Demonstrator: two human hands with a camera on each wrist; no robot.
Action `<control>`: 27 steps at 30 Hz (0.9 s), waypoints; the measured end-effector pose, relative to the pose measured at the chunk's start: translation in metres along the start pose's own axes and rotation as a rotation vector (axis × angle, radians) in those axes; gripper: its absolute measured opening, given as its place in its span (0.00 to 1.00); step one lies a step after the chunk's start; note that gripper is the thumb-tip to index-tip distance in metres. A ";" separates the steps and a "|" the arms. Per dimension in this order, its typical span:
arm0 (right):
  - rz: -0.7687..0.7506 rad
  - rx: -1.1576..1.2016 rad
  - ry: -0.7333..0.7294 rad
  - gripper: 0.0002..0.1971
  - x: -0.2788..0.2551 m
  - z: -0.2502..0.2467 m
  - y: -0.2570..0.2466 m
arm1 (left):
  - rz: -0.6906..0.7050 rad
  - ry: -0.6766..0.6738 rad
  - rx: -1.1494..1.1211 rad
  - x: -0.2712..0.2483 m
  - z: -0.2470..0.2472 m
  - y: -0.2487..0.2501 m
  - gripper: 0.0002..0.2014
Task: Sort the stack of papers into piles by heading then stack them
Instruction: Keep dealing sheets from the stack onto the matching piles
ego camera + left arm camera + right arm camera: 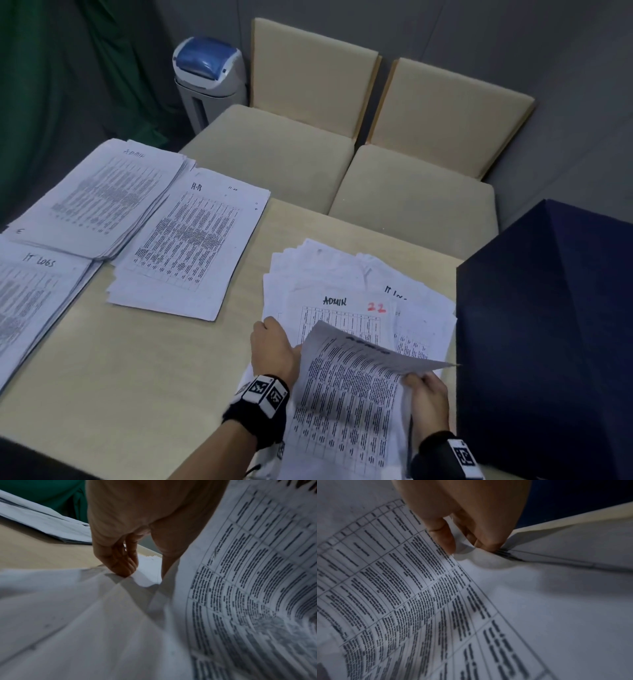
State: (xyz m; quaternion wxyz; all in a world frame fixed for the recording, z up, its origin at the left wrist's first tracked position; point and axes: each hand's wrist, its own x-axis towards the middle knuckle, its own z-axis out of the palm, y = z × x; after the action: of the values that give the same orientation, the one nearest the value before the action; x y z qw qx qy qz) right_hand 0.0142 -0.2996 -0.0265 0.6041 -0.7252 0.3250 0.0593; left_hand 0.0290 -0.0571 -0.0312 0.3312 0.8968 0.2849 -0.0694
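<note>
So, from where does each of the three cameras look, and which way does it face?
Head: above the table, facing forward and down at paper piles, both hands and wristbands.
Left wrist: along the left hand, fingertips pressing the unsorted stack.
Right wrist: along the right hand, fingers pinching the lifted sheet.
Shared: that sheet shows in all three views.

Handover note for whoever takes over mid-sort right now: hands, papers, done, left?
Right hand pinches the right edge of the lifted sheet, headed ADMIN.
Left hand has its fingers on the unsorted stack, thumb at the sheet's left edge.
Sorted piles at left: ADMIN pile, HR pile, IT LOGS pile.
Left: move this sheet to ADMIN, sort the rest, stack the piles.
</note>
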 end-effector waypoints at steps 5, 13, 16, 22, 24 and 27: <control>0.060 -0.024 -0.045 0.02 0.001 0.001 0.002 | 0.011 0.030 -0.041 -0.009 -0.004 0.005 0.16; 0.039 0.050 -0.038 0.07 -0.006 -0.003 -0.003 | 0.497 0.146 -0.085 -0.016 -0.025 -0.004 0.14; 0.014 0.070 -0.033 0.08 -0.005 -0.007 -0.010 | 0.433 0.025 -0.420 -0.017 -0.034 -0.008 0.13; -0.013 0.052 -0.015 0.08 -0.003 -0.004 -0.017 | 0.382 -0.138 -0.605 -0.013 -0.040 -0.012 0.09; -0.014 0.049 -0.035 0.05 -0.004 -0.001 -0.021 | 0.424 -0.178 -0.567 -0.014 -0.041 -0.011 0.07; -0.002 0.056 -0.066 0.05 -0.002 0.001 -0.024 | 0.470 -0.216 -0.565 -0.017 -0.042 -0.008 0.08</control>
State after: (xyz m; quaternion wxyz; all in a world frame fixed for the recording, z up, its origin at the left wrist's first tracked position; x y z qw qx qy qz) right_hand 0.0264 -0.2963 -0.0061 0.6345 -0.7061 0.3058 0.0734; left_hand 0.0075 -0.0333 0.0022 0.6003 0.7986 0.0430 -0.0042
